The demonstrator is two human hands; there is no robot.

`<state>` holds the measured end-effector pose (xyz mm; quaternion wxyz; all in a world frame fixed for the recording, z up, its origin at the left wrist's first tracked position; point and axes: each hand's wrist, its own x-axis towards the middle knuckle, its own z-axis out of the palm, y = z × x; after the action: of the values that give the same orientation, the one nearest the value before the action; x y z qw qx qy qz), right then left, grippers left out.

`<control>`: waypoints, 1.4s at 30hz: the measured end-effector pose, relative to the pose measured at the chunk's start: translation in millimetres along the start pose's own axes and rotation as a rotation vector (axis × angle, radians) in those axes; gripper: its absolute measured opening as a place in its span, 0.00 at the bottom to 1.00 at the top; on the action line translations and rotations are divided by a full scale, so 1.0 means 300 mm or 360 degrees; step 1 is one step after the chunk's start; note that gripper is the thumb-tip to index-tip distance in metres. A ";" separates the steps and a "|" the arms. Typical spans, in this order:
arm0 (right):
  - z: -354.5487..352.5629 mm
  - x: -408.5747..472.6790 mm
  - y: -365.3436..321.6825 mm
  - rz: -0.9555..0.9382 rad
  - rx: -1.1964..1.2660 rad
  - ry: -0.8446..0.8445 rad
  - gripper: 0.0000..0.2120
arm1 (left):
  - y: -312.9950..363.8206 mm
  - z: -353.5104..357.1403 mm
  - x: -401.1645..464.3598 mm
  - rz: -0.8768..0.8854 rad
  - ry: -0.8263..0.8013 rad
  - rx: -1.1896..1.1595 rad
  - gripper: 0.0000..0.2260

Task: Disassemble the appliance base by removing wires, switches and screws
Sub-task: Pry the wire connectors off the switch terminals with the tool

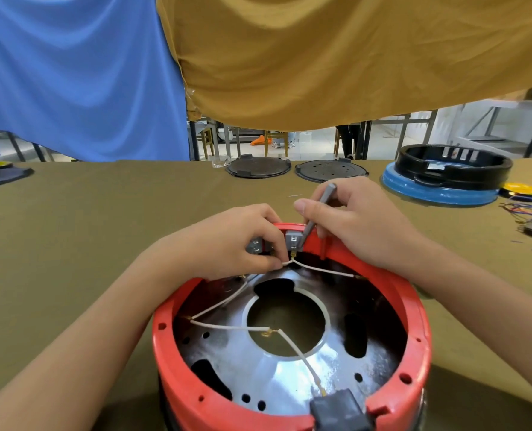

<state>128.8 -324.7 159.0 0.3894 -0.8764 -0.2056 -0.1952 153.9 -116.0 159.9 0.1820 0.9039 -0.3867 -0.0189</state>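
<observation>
Nearest edge: grey plug socket (339, 410) seated in rim of red appliance base (414, 306), white wire (299, 353) running into it. More white leads crossing the silver inner plate (277, 381), joined at a ring terminal over the centre hole. Screws not visible in the rim holes; cannot tell whether removed. Judged early to midway: wiring mostly attached, socket in place.

Far rim of base: grey switch block (292, 241) with a lead clipped at its lower end. Left hand (227, 241) curled, fingertips pinching that white lead just beside the block. Right hand (355, 219) clenched around a thin grey tool (317, 213), tip set against the block's right side. Probable step: freeing the switch or its terminal.

Beyond, on olive-covered table (87, 231): two dark round lids (258, 166), black ring stacked on blue base (445, 175), loose coloured wires (529, 209) at right, suggesting other units stripped.
</observation>
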 end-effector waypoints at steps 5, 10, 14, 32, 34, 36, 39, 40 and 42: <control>-0.003 -0.013 -0.018 -0.0134 -0.0225 -0.0055 0.14 | -0.003 0.000 0.002 0.0006 0.0008 0.0023 0.04; -0.005 -0.012 -0.014 -0.0134 -0.0180 -0.0019 0.14 | -0.001 0.001 0.002 0.0013 0.0009 0.0022 0.04; -0.002 -0.015 -0.015 -0.0152 -0.0219 -0.0016 0.13 | -0.002 0.001 0.000 0.0012 0.0011 0.0035 0.03; 0.005 0.014 0.021 0.0173 0.0100 -0.0071 0.19 | -0.005 0.004 0.003 -0.0014 0.0016 0.0070 0.03; 0.004 0.005 0.017 0.0088 0.0064 0.0001 0.18 | -0.004 0.003 0.003 -0.0012 0.0013 0.0066 0.03; 0.002 0.000 0.008 0.0025 0.0031 0.0054 0.17 | -0.004 0.003 0.002 -0.0010 0.0015 0.0063 0.03; -0.004 -0.005 0.002 -0.0029 0.0000 0.0023 0.15 | -0.003 0.003 0.002 -0.0010 0.0014 0.0054 0.03; -0.004 -0.007 -0.001 -0.0036 -0.0007 -0.0004 0.14 | -0.002 0.002 0.001 -0.0009 0.0013 0.0047 0.03; -0.006 -0.009 0.000 -0.0037 0.0012 -0.0030 0.13 | 0.000 0.001 0.000 -0.0005 0.0010 0.0036 0.03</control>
<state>126.2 -326.7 158.9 0.3884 -0.8743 -0.2200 -0.1905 153.8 -116.1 159.6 0.1730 0.9065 -0.3849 -0.0119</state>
